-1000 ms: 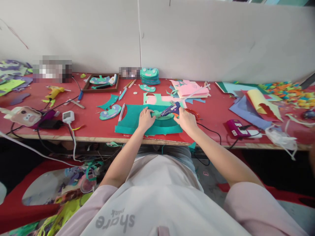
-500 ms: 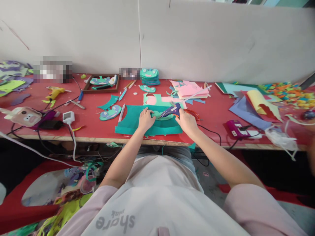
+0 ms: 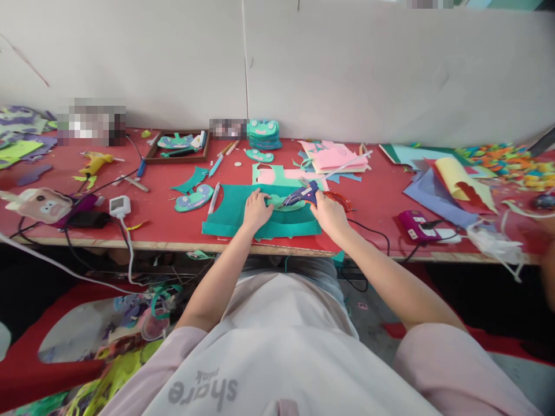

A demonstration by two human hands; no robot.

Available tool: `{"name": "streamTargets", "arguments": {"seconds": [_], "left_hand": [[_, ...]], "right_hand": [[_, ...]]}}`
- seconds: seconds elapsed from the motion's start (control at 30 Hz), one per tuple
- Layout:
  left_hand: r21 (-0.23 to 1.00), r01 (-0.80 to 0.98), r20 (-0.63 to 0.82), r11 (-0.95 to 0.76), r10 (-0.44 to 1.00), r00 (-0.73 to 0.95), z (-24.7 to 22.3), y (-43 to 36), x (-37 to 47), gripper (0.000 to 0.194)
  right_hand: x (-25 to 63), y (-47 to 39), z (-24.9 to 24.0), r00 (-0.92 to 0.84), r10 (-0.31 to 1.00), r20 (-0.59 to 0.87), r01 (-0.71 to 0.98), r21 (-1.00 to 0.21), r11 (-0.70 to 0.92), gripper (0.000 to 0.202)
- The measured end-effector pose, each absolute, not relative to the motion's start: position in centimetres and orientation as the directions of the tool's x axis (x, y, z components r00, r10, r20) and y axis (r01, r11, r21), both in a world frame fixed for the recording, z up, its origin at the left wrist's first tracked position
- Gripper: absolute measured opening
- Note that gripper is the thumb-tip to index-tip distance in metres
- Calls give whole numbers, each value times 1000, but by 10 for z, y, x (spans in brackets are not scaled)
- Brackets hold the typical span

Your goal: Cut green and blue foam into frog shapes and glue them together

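Observation:
A dark teal felt sheet (image 3: pixel 234 211) lies near the table's front edge, with a light green cut-out (image 3: pixel 288 207) on it. My left hand (image 3: pixel 259 210) rests on the sheet, its fingertips at the left end of the cut-out, which they seem to pinch or press. My right hand (image 3: pixel 328 214) is wrapped round the handle of a blue glue gun (image 3: pixel 303 194). The gun points left and down, its nozzle at the cut-out. Behind the sheet are pink and green felt scraps (image 3: pixel 271 174).
A wooden tray (image 3: pixel 150 158), a yellow glue gun (image 3: pixel 96 164) and a finished felt face (image 3: pixel 194 198) lie to the left. Stacked felt faces (image 3: pixel 263 136) stand by the wall. At right are a purple power socket (image 3: pixel 415 227) and coloured felt sheets (image 3: pixel 433 193).

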State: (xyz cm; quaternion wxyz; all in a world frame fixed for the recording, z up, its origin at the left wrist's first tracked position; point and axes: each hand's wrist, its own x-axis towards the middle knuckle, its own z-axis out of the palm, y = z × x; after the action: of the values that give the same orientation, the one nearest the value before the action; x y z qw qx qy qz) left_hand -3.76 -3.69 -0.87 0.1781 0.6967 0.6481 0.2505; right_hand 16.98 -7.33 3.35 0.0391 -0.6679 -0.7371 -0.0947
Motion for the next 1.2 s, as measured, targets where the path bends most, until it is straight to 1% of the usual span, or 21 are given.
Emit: {"name": "streamTargets", "arguments": {"seconds": [0.37, 0.77, 0.97, 1.2], "left_hand": [[569, 818, 108, -90, 994, 34, -6, -39, -37, 28], [564, 820, 119, -98, 992, 36, -7, -39, -38, 28], [565, 819, 130, -99, 991, 31, -8, -38, -38, 29], [564, 821, 124, -93, 992, 27, -7, -39, -38, 28]], "right_hand": [[172, -74, 34, -93, 978, 187, 994, 80, 79, 36], [177, -79, 35, -73, 979, 193, 994, 90, 56, 29], [183, -79, 33, -78, 977, 199, 994, 93, 60, 32], [182, -80, 35, -80, 976, 202, 993, 99, 61, 31]]}}
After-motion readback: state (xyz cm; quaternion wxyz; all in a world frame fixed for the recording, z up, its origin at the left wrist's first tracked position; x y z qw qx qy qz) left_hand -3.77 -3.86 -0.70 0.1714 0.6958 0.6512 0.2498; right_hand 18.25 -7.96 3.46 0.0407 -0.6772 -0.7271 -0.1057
